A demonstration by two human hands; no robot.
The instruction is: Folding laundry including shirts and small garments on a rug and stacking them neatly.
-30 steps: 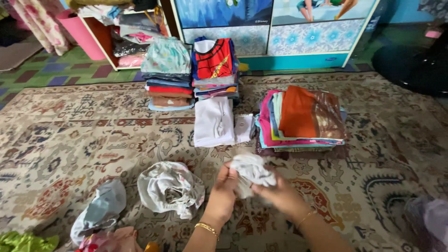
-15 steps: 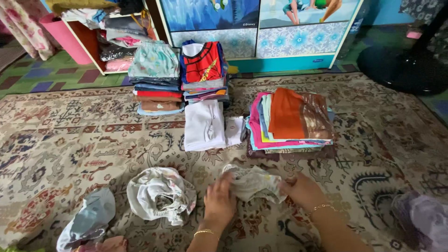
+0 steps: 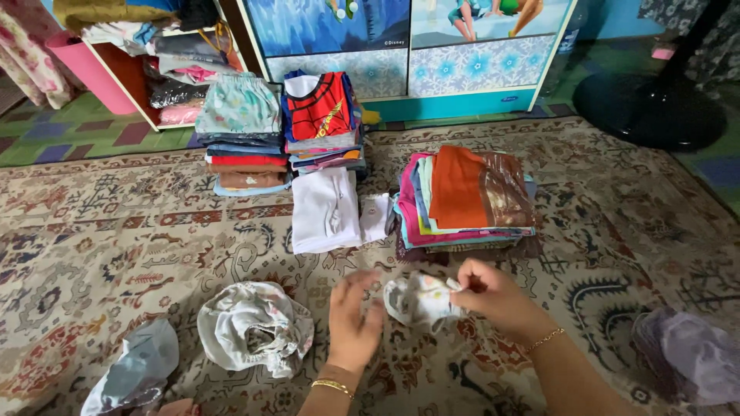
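Cloth now bunched smaller; right hand pinches its edge, left hand open alongside, bare carpet leftward.

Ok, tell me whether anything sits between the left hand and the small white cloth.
Nothing visible does. The left hand is open right beside the white cloth, only bare carpet between them. The right hand already pinches the cloth's far edge.

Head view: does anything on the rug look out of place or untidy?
Mostly tidy stacks, but a crumpled white garment and a greyish one lie unfolded on the rug, left of the left hand.
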